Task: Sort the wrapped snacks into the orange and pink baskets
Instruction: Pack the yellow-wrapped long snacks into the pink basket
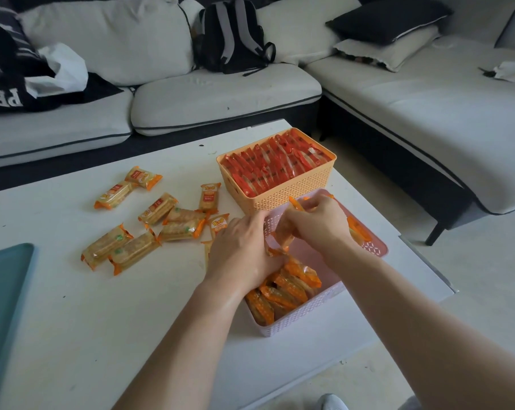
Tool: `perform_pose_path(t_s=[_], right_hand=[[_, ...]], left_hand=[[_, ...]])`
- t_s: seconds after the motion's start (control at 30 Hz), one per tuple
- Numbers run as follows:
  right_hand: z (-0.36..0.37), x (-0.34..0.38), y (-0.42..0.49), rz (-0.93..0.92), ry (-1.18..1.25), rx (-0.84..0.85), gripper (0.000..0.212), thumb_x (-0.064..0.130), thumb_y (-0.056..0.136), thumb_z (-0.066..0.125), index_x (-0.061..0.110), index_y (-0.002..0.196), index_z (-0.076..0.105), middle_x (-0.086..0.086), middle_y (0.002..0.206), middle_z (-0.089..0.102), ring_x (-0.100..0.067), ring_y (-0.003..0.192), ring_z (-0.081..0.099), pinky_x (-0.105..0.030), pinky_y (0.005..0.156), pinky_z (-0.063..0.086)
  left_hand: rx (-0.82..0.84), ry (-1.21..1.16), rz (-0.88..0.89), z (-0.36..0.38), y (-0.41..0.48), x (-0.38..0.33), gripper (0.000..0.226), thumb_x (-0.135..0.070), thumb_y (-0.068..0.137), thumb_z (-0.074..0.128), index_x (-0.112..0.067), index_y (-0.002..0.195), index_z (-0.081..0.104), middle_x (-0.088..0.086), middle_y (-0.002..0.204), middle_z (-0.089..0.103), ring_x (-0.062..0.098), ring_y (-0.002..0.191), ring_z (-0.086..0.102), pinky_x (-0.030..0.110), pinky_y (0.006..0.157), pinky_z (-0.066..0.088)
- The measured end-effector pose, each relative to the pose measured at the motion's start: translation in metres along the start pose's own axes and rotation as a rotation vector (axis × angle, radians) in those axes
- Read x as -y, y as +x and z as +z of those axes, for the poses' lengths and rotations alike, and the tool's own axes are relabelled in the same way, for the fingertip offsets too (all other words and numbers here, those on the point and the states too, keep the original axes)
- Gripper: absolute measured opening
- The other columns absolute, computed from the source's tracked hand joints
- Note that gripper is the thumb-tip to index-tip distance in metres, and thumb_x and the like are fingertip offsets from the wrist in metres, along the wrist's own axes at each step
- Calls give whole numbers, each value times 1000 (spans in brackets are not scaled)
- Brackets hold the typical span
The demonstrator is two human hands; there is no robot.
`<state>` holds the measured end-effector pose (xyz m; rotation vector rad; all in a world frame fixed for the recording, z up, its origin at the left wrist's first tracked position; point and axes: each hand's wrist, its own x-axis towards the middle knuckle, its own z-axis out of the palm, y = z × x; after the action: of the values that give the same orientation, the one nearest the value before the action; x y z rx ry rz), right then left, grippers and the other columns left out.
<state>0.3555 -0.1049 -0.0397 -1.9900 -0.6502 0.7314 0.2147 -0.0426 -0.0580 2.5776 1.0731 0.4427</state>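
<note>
My left hand and right hand both grip one crinkly, orange-ended pack over the pink lattice-walled plastic basket, where like packs stand in a row. The rectangular orange basket holds glossy red sachets on edge. Oblong, clear-wrapped loose packs lie scattered on the smooth white table.

On my feed the left forearm and right forearm are bare all the way to the left hand and right hand. At the bottom edge I see a white shoe with a rounded toe, and a corner of grey cloth near it.
</note>
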Motion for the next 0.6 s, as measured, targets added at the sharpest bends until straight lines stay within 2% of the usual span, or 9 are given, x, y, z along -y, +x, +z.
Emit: perform_pose_path(t_s=[0.07,0.1,0.2,0.23,0.3,0.37,0.5,0.53,0.6], right_hand=[[-2,1,1,-6,20,-27,25,12,79,60,9,64,79,0,68,76,-25,75,76,-41,70,66],[-2,0,2,-5,23,-31,24,12,80,60,10,65,79,1,66,76,-25,77,76,-42,70,66],[8,-6,4,27,-29,11,8,18,81,70,12,84,75,-1,69,74,-21,70,75,-39,63,65],[12,-9,4,34,-86,52,14,26,84,72,15,92,70,-1,74,73,-18,68,71,-35,57,62],[17,-12,4,19,-205,136,25,37,85,76,17,93,66,-1,80,69,-14,66,63,-29,53,51],[14,-9,4,-5,-247,186,24,37,82,79,15,88,71,-4,82,72,-17,70,65,-32,60,55],[-1,-7,6,1,-240,336,21,32,90,67,14,88,78,-8,92,77,-25,92,74,-43,82,62],[-5,-6,9,-8,-211,327,23,28,93,62,13,88,78,-6,91,77,-25,91,75,-44,83,63],[-16,-2,12,-123,-193,144,23,18,94,56,12,86,76,-2,86,76,-23,84,72,-38,74,63]], left_hand=[[17,19,1,0,0,0,86,-54,72,84,-34,144,42,-9,137,60,20,124,53,40,98,47],[25,22,6,-1,0,0,89,-55,71,84,-35,145,40,-9,138,59,20,126,53,40,100,47],[32,13,4,0,0,1,92,-60,70,81,-36,148,37,-9,140,58,20,127,52,40,102,46],[38,16,-6,0,0,0,93,-60,71,80,-35,149,36,-9,142,56,21,129,51,40,103,45],[55,32,-15,0,0,-1,96,-56,75,79,-32,153,30,-6,149,50,22,134,47,41,108,41],[65,34,6,0,0,-1,93,-53,77,78,-35,154,28,-7,151,44,22,138,42,43,109,36],[114,97,48,-3,-1,0,67,-59,81,69,-41,142,47,-13,148,34,22,134,33,44,106,31],[122,113,40,-4,0,-1,62,-63,82,67,-40,138,52,-13,147,33,22,132,32,45,107,31],[115,111,19,-4,0,-2,53,-66,83,62,-39,128,59,-13,145,35,21,130,31,44,107,30]])
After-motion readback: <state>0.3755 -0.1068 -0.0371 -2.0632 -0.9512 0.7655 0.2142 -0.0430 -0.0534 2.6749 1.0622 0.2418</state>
